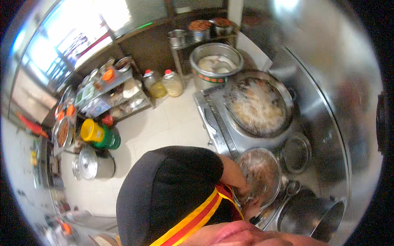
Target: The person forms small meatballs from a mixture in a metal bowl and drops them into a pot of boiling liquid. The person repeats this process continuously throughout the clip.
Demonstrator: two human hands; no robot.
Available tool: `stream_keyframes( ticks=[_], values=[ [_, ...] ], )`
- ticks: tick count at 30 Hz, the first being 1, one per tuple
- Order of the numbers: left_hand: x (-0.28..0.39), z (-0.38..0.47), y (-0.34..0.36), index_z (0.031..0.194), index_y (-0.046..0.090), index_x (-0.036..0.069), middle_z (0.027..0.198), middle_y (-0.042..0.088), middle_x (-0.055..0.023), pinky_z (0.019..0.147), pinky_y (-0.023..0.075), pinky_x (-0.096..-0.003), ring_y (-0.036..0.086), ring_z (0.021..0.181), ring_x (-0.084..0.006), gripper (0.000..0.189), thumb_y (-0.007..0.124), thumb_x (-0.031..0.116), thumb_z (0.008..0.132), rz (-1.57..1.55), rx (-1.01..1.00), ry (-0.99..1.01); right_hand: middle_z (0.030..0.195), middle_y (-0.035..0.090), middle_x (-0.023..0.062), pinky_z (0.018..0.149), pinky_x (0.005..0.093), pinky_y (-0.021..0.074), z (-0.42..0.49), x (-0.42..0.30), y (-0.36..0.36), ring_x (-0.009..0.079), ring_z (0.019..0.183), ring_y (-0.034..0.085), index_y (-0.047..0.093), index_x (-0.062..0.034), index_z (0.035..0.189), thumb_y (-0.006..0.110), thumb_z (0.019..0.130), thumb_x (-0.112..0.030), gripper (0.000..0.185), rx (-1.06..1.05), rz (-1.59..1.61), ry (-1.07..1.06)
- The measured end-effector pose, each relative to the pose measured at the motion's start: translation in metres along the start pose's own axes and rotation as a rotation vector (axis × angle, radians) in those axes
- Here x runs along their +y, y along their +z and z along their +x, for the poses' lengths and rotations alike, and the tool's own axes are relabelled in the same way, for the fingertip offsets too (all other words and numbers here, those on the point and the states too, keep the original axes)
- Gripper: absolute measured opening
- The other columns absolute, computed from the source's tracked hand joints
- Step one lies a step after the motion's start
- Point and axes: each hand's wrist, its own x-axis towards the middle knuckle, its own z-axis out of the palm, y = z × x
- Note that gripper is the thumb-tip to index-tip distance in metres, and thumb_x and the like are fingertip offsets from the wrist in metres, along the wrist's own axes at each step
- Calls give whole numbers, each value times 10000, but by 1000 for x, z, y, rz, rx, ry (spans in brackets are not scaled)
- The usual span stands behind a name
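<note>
From a short black sleeve, my left forearm reaches down to a round metal bowl of reddish-brown, wet-looking food. My left hand is at the bowl's near side, blurred, its fingers indistinct. Just below it, a second blurred shape looks like my right hand; my face and the collar hide much of it. Whether either hand grips anything cannot be told. Beyond the bowl, a large wok of bubbling, foaming liquid with pale yellowish pieces sits on a steel stove.
A big metal pot with pale liquid and a ladle stands behind the wok. Beside the bowl are a round dark pan, ladles and an empty wok. Two jugs, a shelf rack and a yellow bucket stand on the left.
</note>
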Motion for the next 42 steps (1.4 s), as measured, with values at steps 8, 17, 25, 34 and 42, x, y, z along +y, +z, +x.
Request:
stream_keyframes(
  ticks=[8, 17, 25, 34, 42],
  values=[
    [-28, 1, -25, 835, 721, 101, 772, 729, -60, 605, 516, -449, 652, 667, -249, 179, 786, 257, 777, -315, 204, 148, 1012, 755, 248, 767, 544, 556, 39, -4, 2, 425, 865, 719, 699, 25, 1216, 557, 1048, -431, 506, -117, -36, -66],
    [-12, -6, -114, 929, 732, 73, 878, 748, -116, 717, 574, -443, 705, 786, -329, 347, 782, 400, 827, -41, 446, -122, 930, 749, 201, 695, 410, 553, 52, -25, -17, 294, 788, 721, 701, 18, 1196, 670, 975, -337, 419, -228, 274, 320],
    [12, -19, -135, 1055, 729, 54, 978, 762, -126, 806, 567, -383, 720, 893, -241, 258, 802, 227, 879, -540, 461, -249, 899, 717, 74, 645, 314, 540, 95, -99, -34, 161, 727, 670, 694, 13, 1146, 723, 973, -260, 325, -249, 868, 324],
    [9, -26, -126, 1058, 710, 18, 931, 739, -185, 770, 555, -391, 713, 843, -299, 231, 732, 176, 890, -627, 441, -276, 820, 719, 66, 596, 312, 548, 107, -121, -37, 156, 664, 664, 745, -16, 986, 774, 877, -236, 247, -421, 770, 391],
    [12, -34, -134, 1049, 718, 15, 971, 747, -195, 783, 563, -396, 719, 860, -263, 214, 706, 150, 884, -288, 345, -39, 704, 724, 73, 535, 341, 521, 118, -126, -30, 173, 567, 657, 779, -20, 910, 806, 791, -330, 333, -514, 345, 289]
  ],
)
